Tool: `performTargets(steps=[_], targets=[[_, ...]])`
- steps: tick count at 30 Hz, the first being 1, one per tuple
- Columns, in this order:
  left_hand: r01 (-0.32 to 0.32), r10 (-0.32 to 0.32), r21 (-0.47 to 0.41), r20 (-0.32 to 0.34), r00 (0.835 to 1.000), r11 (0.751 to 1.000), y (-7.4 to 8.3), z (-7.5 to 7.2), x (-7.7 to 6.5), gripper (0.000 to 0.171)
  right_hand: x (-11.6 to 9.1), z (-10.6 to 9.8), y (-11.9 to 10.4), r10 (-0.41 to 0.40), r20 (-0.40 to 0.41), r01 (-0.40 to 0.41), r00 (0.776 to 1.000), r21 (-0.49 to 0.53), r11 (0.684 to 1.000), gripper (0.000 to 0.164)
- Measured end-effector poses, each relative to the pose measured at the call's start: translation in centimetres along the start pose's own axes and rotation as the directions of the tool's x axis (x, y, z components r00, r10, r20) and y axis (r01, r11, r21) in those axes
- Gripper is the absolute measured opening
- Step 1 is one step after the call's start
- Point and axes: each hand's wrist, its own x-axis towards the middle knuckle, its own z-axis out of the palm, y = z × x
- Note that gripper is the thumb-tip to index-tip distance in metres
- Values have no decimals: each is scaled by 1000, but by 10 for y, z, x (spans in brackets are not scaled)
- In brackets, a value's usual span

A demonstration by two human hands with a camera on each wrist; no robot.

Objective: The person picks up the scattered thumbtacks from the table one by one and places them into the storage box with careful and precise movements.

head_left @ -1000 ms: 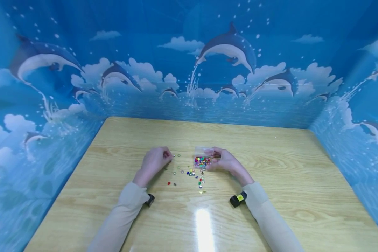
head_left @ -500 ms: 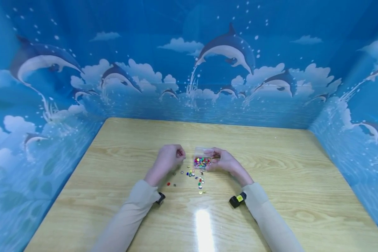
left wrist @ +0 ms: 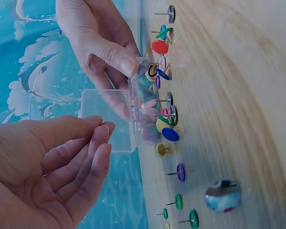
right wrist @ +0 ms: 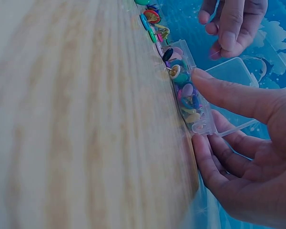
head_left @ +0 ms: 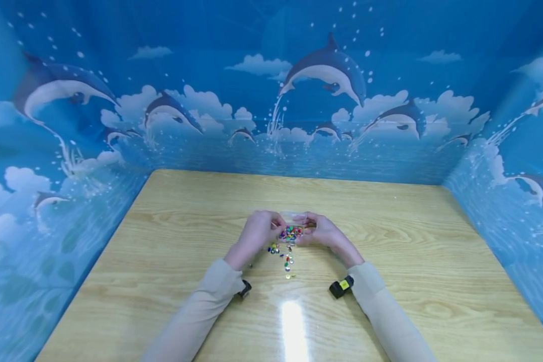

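Observation:
A small clear plastic box (right wrist: 207,125) full of coloured thumbtacks (head_left: 292,232) stands on the table, its transparent lid (left wrist: 122,143) swung back. My right hand (head_left: 323,233) grips the box from the right, thumb on the near side and fingers behind. Just over the box's left side is my left hand (head_left: 259,229), thumb and forefinger pinched together. A thin sliver like a tack's pin shows at its fingertips in the right wrist view; the rest is covered. Loose tacks lie in front of the box, among them a blue one (left wrist: 170,134) and a red one (left wrist: 159,46).
More loose thumbtacks trail toward the near side, with a yellow one (head_left: 288,277) at the end and a shiny silver one (left wrist: 223,195) close to the left wrist camera. The wooden table (head_left: 412,251) meets a dolphin-print curtain (head_left: 235,125) at the back and sides.
From the scattered tacks at left, my left hand has moved right to the box, its fingers pinched. The right hand has kept its grip, and the box has stayed in place.

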Motion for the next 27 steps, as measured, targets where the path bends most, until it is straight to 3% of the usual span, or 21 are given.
performTargets(steps=[5,13,21,27], targets=[[27,-27,-2,-17,999,1000,-4,-3,-1,4,1,0,2,5,-3,-5,1000,-3,1000,72],[101,-101,15,-30,994,995,-22,-28,-14,3,1,-1,1,18,-6,-18,1000,1,1000,71],[115,-117,125,10,993,986,-55,-51,-35,5,1,-1,1,12,4,-12,1000,3,1000,72],[81,-89,167,42,995,983,-68,-54,-45,10,0,0,1,25,-6,-25,1000,-5,1000,72]])
